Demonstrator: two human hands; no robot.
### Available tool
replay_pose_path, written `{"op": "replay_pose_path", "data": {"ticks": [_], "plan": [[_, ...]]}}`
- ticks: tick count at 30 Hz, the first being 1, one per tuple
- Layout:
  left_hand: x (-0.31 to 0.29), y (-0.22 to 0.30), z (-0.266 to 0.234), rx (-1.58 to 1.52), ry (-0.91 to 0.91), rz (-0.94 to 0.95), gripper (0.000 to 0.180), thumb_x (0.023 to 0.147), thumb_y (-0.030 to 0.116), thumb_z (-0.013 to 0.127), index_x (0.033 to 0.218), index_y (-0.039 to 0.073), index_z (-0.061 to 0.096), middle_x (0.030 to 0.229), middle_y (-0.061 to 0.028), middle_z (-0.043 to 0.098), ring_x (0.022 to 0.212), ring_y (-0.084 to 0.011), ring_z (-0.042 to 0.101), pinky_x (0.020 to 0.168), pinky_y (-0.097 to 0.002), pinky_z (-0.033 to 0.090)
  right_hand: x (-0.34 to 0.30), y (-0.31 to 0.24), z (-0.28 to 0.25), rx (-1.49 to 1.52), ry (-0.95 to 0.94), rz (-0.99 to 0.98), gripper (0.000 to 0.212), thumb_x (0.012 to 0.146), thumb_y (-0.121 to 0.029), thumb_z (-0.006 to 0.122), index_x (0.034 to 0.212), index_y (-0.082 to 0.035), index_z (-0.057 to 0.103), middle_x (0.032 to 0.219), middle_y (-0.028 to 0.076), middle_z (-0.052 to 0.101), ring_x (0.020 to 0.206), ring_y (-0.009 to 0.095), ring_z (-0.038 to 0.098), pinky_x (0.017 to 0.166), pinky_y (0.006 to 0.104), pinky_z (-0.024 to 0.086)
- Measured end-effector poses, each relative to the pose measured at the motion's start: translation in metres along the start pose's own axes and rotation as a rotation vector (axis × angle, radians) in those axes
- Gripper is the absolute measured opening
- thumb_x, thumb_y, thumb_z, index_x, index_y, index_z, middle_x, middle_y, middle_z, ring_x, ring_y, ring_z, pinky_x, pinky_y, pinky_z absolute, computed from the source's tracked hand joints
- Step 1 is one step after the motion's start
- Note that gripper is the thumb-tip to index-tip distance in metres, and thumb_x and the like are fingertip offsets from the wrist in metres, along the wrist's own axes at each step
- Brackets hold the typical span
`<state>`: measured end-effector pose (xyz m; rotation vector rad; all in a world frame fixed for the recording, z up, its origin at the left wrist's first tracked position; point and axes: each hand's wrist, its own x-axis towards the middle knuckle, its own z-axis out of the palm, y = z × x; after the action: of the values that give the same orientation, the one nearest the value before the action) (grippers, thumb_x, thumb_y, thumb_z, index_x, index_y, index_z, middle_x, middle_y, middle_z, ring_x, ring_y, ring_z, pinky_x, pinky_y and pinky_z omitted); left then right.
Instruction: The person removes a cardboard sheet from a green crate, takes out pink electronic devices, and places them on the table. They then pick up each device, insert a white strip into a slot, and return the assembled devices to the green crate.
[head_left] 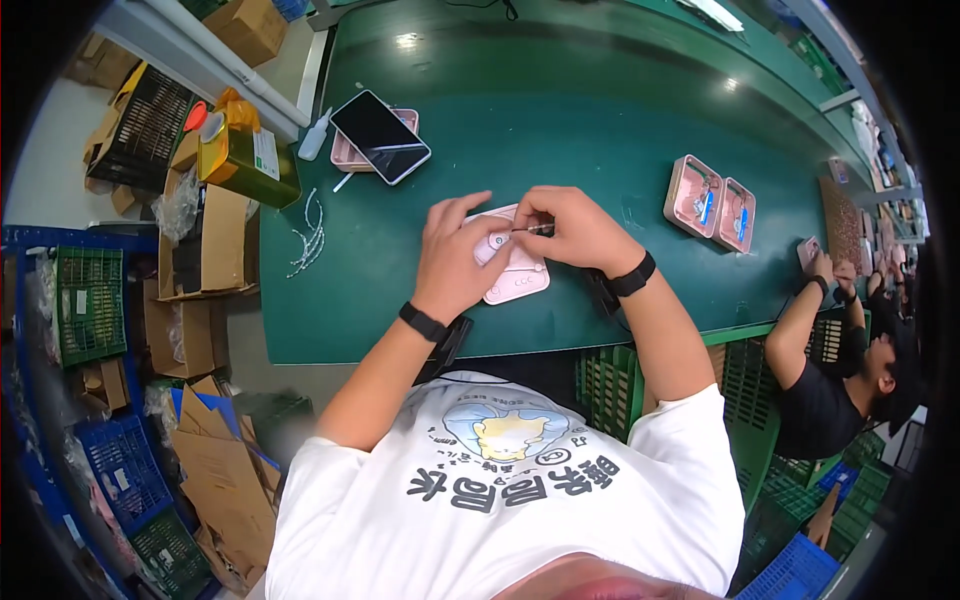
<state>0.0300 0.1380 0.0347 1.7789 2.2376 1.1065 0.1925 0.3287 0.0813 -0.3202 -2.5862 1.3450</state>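
Note:
On the green table in front of me lies a pale pink plastic case [518, 286] with rounded corners. My left hand [452, 258] rests over its left side, thumb and forefinger closed around a small pink part [492, 243] with a dark round spot. Other left fingers stretch past the upper edge. My right hand [578, 232] comes in from the right, pinching a short, thin dark-tipped tool [534, 230] whose tip points at the pink part. Fingers cover much of the case's upper half, and the tool's exact kind is too small to tell.
A black-screened phone [381, 137] lies on a pink box [346, 154], beside a small white bottle [315, 136]. Thin white strands [312, 235] lie at left. Two open pink boxes [694, 196] hold blue and silver pieces. A yellow-green can [245, 160] stands by the table; a co-worker [825, 375] works at right.

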Motion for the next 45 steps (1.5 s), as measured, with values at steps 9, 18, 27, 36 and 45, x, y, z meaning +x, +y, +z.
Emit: {"op": "replay_pose_path", "data": {"ticks": [9, 18, 27, 36, 45], "plan": [[0.000, -0.008, 0.040, -0.432, 0.163, -0.206, 0.016, 0.096, 0.013, 0.086, 0.107, 0.006, 0.076, 0.132, -0.0130, 0.079, 0.122, -0.0363, 0.070, 0.108, -0.0463, 0.055, 0.001, 0.013, -0.016, 0.575, 0.209, 0.382, 0.024, 0.097, -0.010, 0.080, 0.119, -0.002, 0.074, 0.101, 0.003, 0.073, 0.088, 0.010, 0.066, 0.077, 0.0288, 0.055], [0.002, -0.006, 0.034, -0.399, 0.114, -0.168, 0.028, 0.096, 0.018, 0.086, 0.118, 0.006, 0.073, 0.140, -0.0168, 0.072, 0.132, -0.0394, 0.064, 0.115, -0.0502, 0.051, 0.006, 0.003, 0.025, 0.141, 0.164, 0.017, 0.019, 0.096, -0.010, 0.082, 0.111, 0.000, 0.076, 0.096, 0.005, 0.072, 0.084, 0.010, 0.067, 0.073, 0.0296, 0.057], [-0.029, -0.001, 0.022, -0.147, 0.051, -0.069, 0.073, 0.101, 0.033, 0.082, 0.158, 0.004, 0.049, 0.158, -0.0226, 0.057, 0.147, -0.0463, 0.052, 0.127, -0.0571, 0.040, 0.003, -0.003, 0.020, 0.309, 0.149, 0.290, 0.011, 0.096, -0.004, 0.082, 0.102, -0.001, 0.074, 0.092, 0.000, 0.071, 0.079, 0.005, 0.062, 0.072, 0.0249, 0.055], [-0.031, -0.003, 0.022, -0.172, 0.048, -0.071, 0.071, 0.101, 0.034, 0.082, 0.157, 0.004, 0.051, 0.157, -0.0214, 0.059, 0.146, -0.0455, 0.053, 0.126, -0.0567, 0.040, -0.001, 0.008, 0.016, 0.259, 0.038, 0.149, 0.011, 0.096, -0.002, 0.083, 0.100, -0.001, 0.073, 0.093, 0.000, 0.073, 0.082, 0.007, 0.065, 0.075, 0.0263, 0.057], [-0.027, -0.002, 0.021, -0.174, 0.049, -0.078, 0.071, 0.101, 0.035, 0.082, 0.157, 0.005, 0.052, 0.156, -0.0205, 0.059, 0.145, -0.0447, 0.053, 0.126, -0.0558, 0.041, -0.003, 0.003, 0.004, 0.205, 0.008, 0.154, 0.012, 0.096, -0.002, 0.083, 0.097, -0.001, 0.070, 0.092, 0.001, 0.073, 0.086, 0.009, 0.067, 0.078, 0.0272, 0.058]]}}
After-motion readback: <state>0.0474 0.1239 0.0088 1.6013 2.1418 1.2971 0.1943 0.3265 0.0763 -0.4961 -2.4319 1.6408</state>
